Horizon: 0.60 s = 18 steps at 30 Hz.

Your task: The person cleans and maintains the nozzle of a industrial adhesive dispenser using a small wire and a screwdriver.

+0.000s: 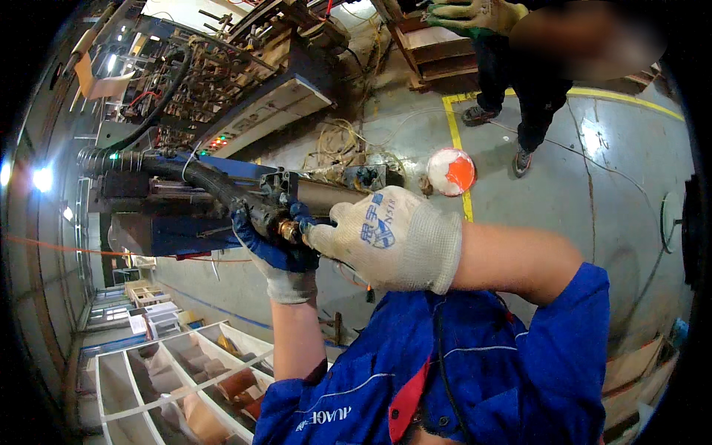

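Note:
A thick black hose [204,180] runs from the left to a brass-coloured fitting [288,231] in front of my chest. My left hand [278,263], in a pale knit glove with a blue coated palm, is wrapped round the hose end from below, beside the fitting. From the right, my right hand [393,239], in a matching glove, reaches over with its fingers closed at the fitting. The back of this hand hides part of what its fingers grip. Just beyond the fitting sits a dark metal block [279,182] on the machine's beam.
A machine with a control panel [222,141] and dense piping stands at the far left. A white bucket with orange inside [451,172] stands on the floor by a yellow line. Another person's gloved hand [475,15] shows at the top. A compartmented rack [178,378] holds pieces at the lower left.

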### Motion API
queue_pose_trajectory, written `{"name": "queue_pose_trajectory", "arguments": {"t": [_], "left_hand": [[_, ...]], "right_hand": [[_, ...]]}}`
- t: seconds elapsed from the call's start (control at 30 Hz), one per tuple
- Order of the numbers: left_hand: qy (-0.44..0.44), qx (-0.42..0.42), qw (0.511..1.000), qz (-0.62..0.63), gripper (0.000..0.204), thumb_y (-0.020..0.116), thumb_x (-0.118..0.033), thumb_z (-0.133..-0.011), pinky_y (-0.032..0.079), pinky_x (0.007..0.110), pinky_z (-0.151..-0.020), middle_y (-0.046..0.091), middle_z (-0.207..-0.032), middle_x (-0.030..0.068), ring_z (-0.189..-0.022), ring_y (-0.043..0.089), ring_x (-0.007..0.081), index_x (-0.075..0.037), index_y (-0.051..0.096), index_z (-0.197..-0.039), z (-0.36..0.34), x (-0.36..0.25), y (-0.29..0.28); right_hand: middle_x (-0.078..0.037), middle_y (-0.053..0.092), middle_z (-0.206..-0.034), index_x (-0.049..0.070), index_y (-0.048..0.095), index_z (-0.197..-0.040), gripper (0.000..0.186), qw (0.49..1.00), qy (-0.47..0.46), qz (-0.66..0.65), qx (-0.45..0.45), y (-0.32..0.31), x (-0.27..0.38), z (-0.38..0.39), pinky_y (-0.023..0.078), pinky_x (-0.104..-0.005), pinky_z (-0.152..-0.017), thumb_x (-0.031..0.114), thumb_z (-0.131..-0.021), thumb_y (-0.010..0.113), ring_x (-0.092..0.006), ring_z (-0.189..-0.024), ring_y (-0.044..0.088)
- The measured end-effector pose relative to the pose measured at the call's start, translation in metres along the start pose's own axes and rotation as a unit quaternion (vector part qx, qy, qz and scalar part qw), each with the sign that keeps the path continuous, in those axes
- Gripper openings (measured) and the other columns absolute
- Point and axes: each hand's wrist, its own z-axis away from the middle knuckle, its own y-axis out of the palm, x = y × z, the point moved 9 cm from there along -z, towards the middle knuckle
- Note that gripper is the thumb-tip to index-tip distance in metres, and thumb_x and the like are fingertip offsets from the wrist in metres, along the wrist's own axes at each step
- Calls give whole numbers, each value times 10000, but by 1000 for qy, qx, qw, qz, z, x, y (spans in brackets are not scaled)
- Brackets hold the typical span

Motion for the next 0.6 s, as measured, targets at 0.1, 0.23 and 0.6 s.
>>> {"name": "queue_pose_trajectory", "arguments": {"t": [0.1,0.23,0.6], "left_hand": [[-29,24,999,31,570,567,-557,-905,569,362,-602,653,-962,103,-723,642,227,-99,546,-1244,3,2,2],[-10,-10,1000,28,560,553,-561,-910,561,337,-555,672,-980,100,-693,645,224,-103,563,-1233,3,1,-4],[-29,4,999,18,413,594,-521,-917,572,312,-624,667,-889,58,-716,642,188,-144,633,-1082,5,1,9]], "right_hand": [[-187,683,-855,74,655,-1055,252,996,-19,-90,-16,-3,-15,-2,552,-480,-702,136,-819,597,-362,-817,694],[-193,691,-917,91,668,-1151,354,974,26,-212,-78,7,-28,12,544,-477,-782,126,-804,610,-373,-890,682],[-221,683,-1146,19,624,-1257,371,797,170,-548,-189,58,-31,41,520,-353,-926,60,-889,600,-268,-1076,681]]}}
